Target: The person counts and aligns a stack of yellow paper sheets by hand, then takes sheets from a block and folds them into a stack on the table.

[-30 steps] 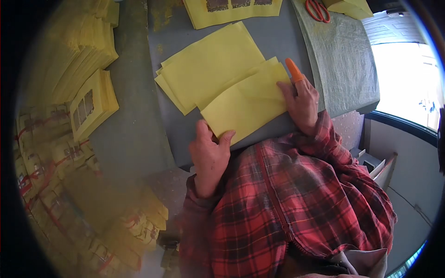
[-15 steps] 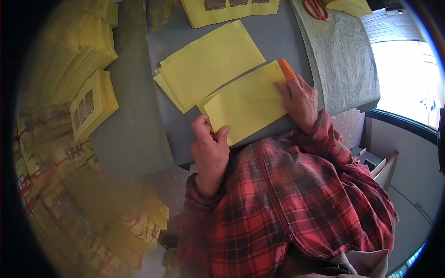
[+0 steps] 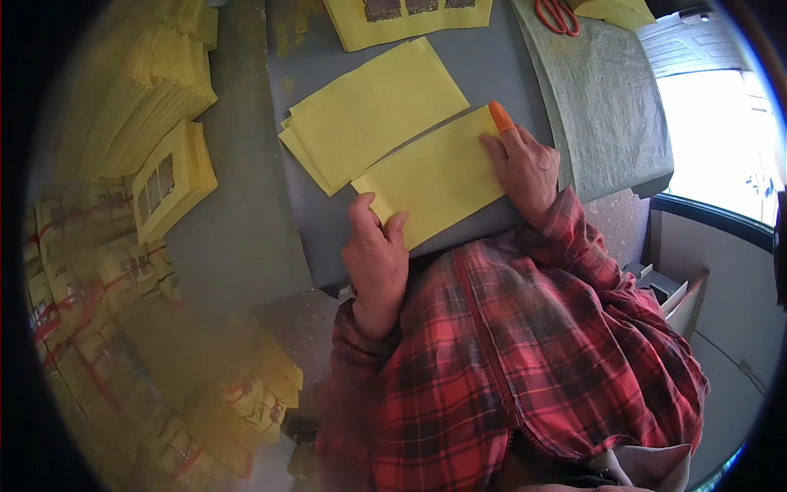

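A folded yellow paper sheet (image 3: pixel 438 180) lies on the dark table mat, close to my body. My left hand (image 3: pixel 375 262) pinches its left end, thumb near the lower corner and index finger at the upper one. At the right end, my right hand (image 3: pixel 529 172) grips the sheet with the thumb on top. An orange finger cover (image 3: pixel 502 119) sits on my right index finger, at the sheet's upper right corner. Just beyond, a small pile of similar yellow sheets (image 3: pixel 369 115) lies slightly fanned out.
Printed yellow sheets (image 3: pixel 418 26) lie at the far edge. Red-handled scissors (image 3: pixel 557 15) rest on a grey-green cover (image 3: pixel 611 107) at right. To the left stand a printed stack (image 3: pixel 176 180) and tall yellow paper stacks (image 3: pixel 164 74). Red-tied bundles (image 3: pixel 90 279) fill the lower left.
The left end of the sheet has lined up more evenly, with the offset layer at its upper left corner no longer showing. My hands have shifted only slightly.
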`<action>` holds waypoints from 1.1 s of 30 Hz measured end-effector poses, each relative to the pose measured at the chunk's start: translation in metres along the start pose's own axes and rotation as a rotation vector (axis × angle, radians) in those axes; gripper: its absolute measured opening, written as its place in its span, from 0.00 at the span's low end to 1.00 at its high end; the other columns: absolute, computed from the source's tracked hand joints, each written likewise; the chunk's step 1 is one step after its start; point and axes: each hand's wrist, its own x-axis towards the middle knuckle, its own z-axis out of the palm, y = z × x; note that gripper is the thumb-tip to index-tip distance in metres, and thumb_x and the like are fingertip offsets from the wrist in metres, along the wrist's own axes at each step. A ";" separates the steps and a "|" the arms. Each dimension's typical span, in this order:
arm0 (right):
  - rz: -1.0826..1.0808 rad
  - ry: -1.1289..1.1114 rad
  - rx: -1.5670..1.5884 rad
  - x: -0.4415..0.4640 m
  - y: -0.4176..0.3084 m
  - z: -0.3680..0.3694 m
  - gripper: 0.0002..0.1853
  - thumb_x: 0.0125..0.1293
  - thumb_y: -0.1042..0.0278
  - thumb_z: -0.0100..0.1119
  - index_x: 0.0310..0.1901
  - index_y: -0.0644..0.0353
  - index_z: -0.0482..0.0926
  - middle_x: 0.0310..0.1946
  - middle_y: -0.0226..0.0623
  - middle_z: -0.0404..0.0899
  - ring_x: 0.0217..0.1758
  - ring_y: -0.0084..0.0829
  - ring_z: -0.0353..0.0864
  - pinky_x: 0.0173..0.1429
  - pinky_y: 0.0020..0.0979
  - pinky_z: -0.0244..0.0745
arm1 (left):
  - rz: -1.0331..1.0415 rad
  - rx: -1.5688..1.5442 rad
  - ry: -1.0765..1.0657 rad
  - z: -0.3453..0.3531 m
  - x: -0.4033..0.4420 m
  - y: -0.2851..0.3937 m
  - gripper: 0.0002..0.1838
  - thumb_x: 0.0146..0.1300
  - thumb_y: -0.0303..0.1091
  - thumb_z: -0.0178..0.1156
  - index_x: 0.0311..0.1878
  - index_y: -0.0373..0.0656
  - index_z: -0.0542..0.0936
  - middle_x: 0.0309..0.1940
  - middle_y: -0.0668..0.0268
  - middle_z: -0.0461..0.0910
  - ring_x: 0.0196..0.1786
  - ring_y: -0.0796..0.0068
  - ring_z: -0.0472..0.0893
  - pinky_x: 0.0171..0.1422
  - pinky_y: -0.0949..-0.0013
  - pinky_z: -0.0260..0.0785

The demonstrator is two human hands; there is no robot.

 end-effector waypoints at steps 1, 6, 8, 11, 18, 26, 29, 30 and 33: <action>0.021 -0.030 -0.015 0.000 -0.001 -0.002 0.12 0.71 0.58 0.67 0.49 0.56 0.85 0.40 0.34 0.84 0.30 0.39 0.82 0.33 0.37 0.76 | 0.008 0.023 -0.010 0.000 0.000 0.000 0.25 0.67 0.29 0.72 0.64 0.44 0.73 0.36 0.62 0.78 0.29 0.58 0.78 0.35 0.55 0.71; -0.105 -0.151 -0.123 0.002 -0.004 -0.018 0.18 0.68 0.63 0.65 0.57 0.56 0.84 0.54 0.40 0.81 0.49 0.43 0.82 0.50 0.42 0.78 | 0.171 0.024 0.037 0.005 0.002 -0.012 0.22 0.65 0.29 0.72 0.61 0.45 0.75 0.37 0.60 0.80 0.30 0.55 0.79 0.36 0.54 0.71; -0.247 -0.045 0.007 0.004 -0.026 -0.035 0.26 0.66 0.65 0.63 0.67 0.54 0.80 0.66 0.47 0.73 0.67 0.51 0.72 0.67 0.51 0.70 | 0.187 0.041 0.047 0.007 0.003 -0.016 0.23 0.64 0.28 0.72 0.60 0.45 0.76 0.38 0.60 0.80 0.31 0.55 0.79 0.36 0.54 0.71; -0.433 -0.025 0.246 0.001 -0.068 -0.028 0.30 0.66 0.64 0.62 0.71 0.57 0.76 0.71 0.51 0.69 0.74 0.54 0.67 0.75 0.57 0.62 | 0.263 0.089 0.055 0.008 0.003 -0.019 0.23 0.62 0.26 0.72 0.59 0.46 0.77 0.42 0.60 0.79 0.33 0.55 0.80 0.36 0.55 0.71; -0.560 -0.044 0.431 -0.012 -0.093 0.022 0.32 0.66 0.64 0.62 0.71 0.62 0.74 0.75 0.53 0.66 0.78 0.55 0.65 0.80 0.55 0.61 | 0.238 0.203 0.044 -0.012 0.000 0.010 0.26 0.62 0.27 0.71 0.63 0.45 0.76 0.60 0.54 0.76 0.55 0.51 0.81 0.53 0.50 0.74; -0.488 -0.049 0.277 -0.008 -0.067 0.015 0.32 0.68 0.63 0.61 0.72 0.64 0.73 0.77 0.52 0.66 0.78 0.55 0.65 0.81 0.52 0.62 | 0.499 0.370 0.058 0.003 -0.006 -0.024 0.28 0.62 0.28 0.70 0.66 0.42 0.76 0.74 0.52 0.68 0.78 0.44 0.68 0.81 0.37 0.58; -0.439 -0.043 0.246 -0.004 -0.033 0.004 0.30 0.71 0.63 0.58 0.73 0.63 0.72 0.77 0.51 0.66 0.78 0.55 0.66 0.80 0.51 0.63 | 0.499 0.354 0.055 -0.002 -0.010 -0.029 0.28 0.61 0.27 0.70 0.65 0.41 0.76 0.74 0.52 0.68 0.77 0.44 0.69 0.82 0.37 0.58; -0.396 -0.034 0.199 -0.003 -0.017 -0.001 0.29 0.71 0.64 0.60 0.73 0.62 0.72 0.76 0.50 0.67 0.76 0.54 0.67 0.78 0.50 0.64 | 0.502 0.350 0.053 -0.004 -0.011 -0.030 0.28 0.61 0.26 0.70 0.65 0.41 0.76 0.73 0.52 0.69 0.77 0.44 0.69 0.82 0.37 0.58; -0.369 -0.080 0.161 0.016 -0.011 -0.021 0.30 0.71 0.65 0.62 0.73 0.60 0.72 0.75 0.49 0.68 0.73 0.53 0.69 0.76 0.49 0.66 | 0.496 0.318 0.057 -0.010 -0.008 -0.030 0.28 0.60 0.25 0.71 0.64 0.41 0.77 0.72 0.52 0.70 0.76 0.45 0.70 0.81 0.38 0.60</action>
